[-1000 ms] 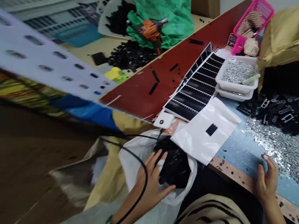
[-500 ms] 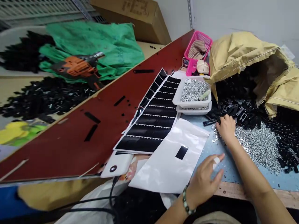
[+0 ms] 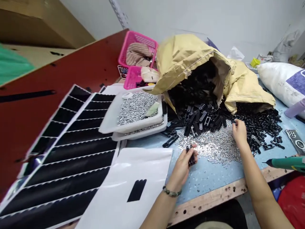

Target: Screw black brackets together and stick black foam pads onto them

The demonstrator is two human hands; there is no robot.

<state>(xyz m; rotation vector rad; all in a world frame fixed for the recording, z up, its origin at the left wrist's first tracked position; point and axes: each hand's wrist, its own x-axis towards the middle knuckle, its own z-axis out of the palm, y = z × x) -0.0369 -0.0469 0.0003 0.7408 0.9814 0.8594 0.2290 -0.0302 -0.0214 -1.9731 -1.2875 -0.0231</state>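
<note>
My left hand (image 3: pixel 182 167) is closed around a black plastic part (image 3: pixel 191 156) with a ridged end, held above the blue worktop (image 3: pixel 197 187). My right hand (image 3: pixel 240 132) reaches to where the screw pile (image 3: pixel 226 143) meets a heap of small black parts (image 3: pixel 264 127). Its fingers are pinched together, and what they hold, if anything, is hidden. Between the hands lie loose silver nuts (image 3: pixel 202 148). Behind them, flat black slotted pieces (image 3: pixel 202 119) spill from a yellow sack (image 3: pixel 186 54).
Stacked white trays (image 3: pixel 107 124) of screws stand left of the sack, before a pink basket (image 3: pixel 122 52). Sheets of black stickers (image 3: pixel 78 146) and a white sheet (image 3: pixel 114 203) lie at left. A green electric screwdriver (image 3: pixel 283 163) and a phone (image 3: pixel 295 140) are at right.
The view has swung right. My left hand, earlier empty with spread fingers, now holds a black plastic part. My right hand has moved from the flat black pieces rightward to the small black parts.
</note>
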